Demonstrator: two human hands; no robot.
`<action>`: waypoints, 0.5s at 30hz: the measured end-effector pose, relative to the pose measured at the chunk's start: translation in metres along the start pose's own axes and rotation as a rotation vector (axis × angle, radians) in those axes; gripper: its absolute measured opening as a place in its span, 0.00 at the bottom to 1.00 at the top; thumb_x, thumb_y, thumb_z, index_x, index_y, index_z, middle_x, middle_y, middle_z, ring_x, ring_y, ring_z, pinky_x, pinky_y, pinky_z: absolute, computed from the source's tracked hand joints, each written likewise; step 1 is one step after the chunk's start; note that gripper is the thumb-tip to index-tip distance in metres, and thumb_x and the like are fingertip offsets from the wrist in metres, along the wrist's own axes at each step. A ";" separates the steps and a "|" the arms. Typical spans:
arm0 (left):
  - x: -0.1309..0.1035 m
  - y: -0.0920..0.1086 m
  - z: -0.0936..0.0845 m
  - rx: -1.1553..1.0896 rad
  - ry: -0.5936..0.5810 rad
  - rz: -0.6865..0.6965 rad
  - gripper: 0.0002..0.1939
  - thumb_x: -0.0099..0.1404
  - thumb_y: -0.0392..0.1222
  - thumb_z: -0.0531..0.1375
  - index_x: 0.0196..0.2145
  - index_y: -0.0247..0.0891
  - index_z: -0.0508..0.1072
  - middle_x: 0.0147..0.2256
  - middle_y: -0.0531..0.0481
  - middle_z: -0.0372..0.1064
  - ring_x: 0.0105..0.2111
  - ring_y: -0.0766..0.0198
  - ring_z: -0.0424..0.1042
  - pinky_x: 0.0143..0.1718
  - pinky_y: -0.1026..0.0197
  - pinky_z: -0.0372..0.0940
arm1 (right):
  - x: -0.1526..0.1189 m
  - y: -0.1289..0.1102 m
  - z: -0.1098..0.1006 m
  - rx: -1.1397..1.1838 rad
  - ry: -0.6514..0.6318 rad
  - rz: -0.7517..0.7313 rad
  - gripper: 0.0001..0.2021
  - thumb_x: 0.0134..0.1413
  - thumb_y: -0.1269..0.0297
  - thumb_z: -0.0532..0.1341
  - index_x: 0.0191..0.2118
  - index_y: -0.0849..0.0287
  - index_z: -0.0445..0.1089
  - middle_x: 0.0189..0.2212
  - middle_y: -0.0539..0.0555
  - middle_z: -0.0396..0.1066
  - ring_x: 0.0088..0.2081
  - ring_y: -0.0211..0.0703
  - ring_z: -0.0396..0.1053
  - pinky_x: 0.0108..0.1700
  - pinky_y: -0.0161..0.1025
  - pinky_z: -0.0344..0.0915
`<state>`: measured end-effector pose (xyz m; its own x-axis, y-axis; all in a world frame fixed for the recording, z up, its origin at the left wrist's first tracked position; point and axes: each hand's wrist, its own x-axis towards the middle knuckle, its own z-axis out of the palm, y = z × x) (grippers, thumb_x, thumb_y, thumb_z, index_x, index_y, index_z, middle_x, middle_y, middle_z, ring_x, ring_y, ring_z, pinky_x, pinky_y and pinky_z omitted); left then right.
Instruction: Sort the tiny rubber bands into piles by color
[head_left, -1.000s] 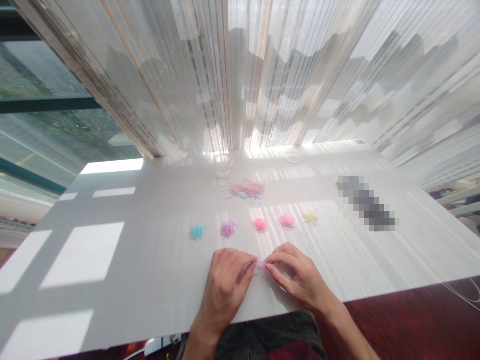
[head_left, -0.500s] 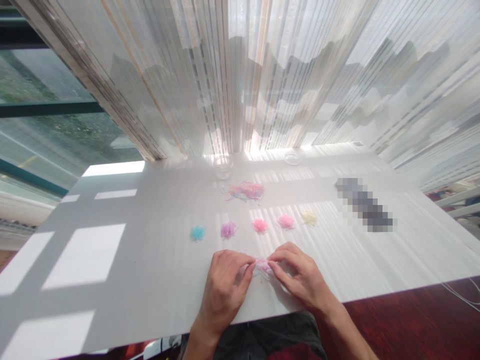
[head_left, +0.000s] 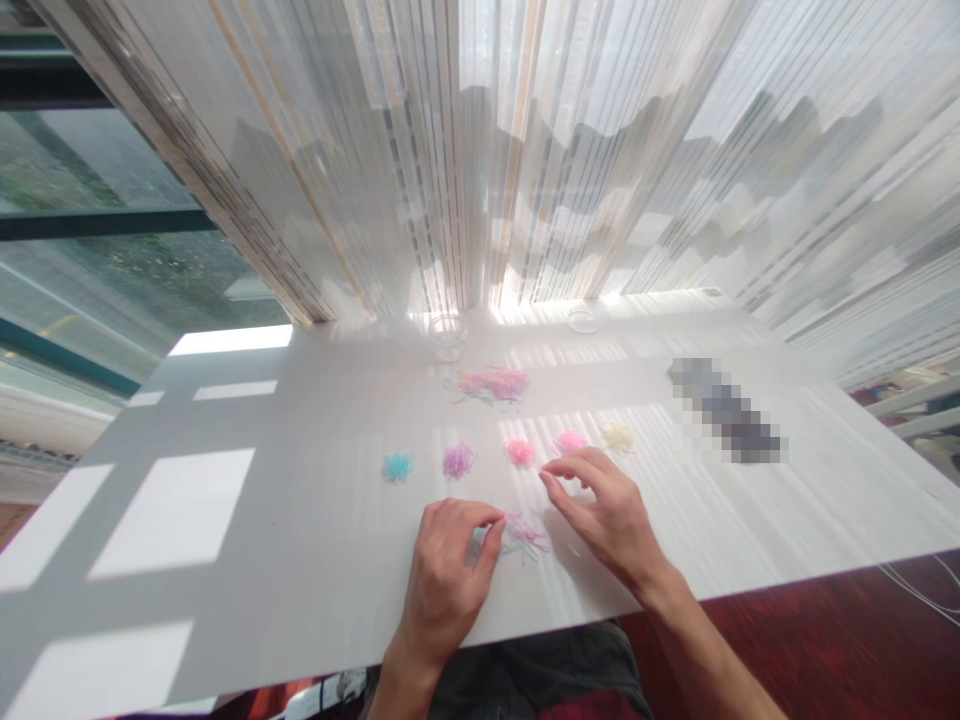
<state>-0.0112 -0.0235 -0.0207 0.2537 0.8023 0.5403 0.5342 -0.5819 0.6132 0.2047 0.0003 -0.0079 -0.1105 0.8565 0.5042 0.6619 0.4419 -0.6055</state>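
Note:
In the head view, a small loose heap of thin pastel rubber bands (head_left: 531, 535) lies on the white table near its front edge. My left hand (head_left: 450, 555) is at the left side of this heap, thumb and forefinger pinched together at its edge. Whatever is between those fingertips is too small to make out. My right hand (head_left: 607, 515) is raised past the heap, thumb and forefinger closed near the coral pink pile (head_left: 520, 453). Anything in that pinch is too small to tell. The right fingers partly cover the light pink pile (head_left: 570, 441).
In the same row are a teal pile (head_left: 397, 467), a purple pile (head_left: 458, 461) and a pale yellow pile (head_left: 618, 437). Behind lies a larger mixed pile (head_left: 493, 384). A clear cup (head_left: 448, 335), a clear lid (head_left: 583, 320) and a blurred-out object (head_left: 726, 410) are farther off.
My right hand has left the mixed heap and moved up, away from me, towards the pink piles. My left hand stays pinched beside the heap, which is now more exposed.

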 end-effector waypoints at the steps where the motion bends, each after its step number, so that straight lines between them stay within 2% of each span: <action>1: 0.000 0.000 0.000 -0.001 0.001 -0.003 0.05 0.73 0.32 0.60 0.43 0.40 0.71 0.36 0.50 0.76 0.37 0.59 0.73 0.43 0.55 0.64 | 0.005 0.003 0.002 -0.040 0.010 -0.015 0.04 0.67 0.68 0.61 0.40 0.56 0.74 0.34 0.54 0.73 0.38 0.46 0.73 0.42 0.42 0.71; 7: -0.001 0.001 0.001 -0.008 0.001 -0.010 0.04 0.74 0.32 0.59 0.42 0.40 0.71 0.36 0.50 0.76 0.37 0.60 0.73 0.43 0.55 0.64 | 0.023 0.014 0.019 -0.258 0.001 -0.081 0.08 0.68 0.67 0.59 0.37 0.57 0.76 0.31 0.55 0.73 0.35 0.47 0.72 0.38 0.43 0.69; 15: 0.000 0.001 0.001 0.004 0.008 -0.011 0.04 0.75 0.34 0.58 0.42 0.40 0.72 0.36 0.49 0.77 0.36 0.59 0.74 0.43 0.54 0.66 | 0.011 0.008 0.011 -0.212 0.002 -0.114 0.06 0.67 0.70 0.60 0.42 0.57 0.75 0.33 0.56 0.73 0.38 0.49 0.73 0.40 0.45 0.72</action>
<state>-0.0097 -0.0237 -0.0203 0.2414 0.8077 0.5379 0.5406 -0.5722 0.6167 0.2006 0.0161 -0.0144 -0.1922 0.8038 0.5629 0.7863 0.4694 -0.4018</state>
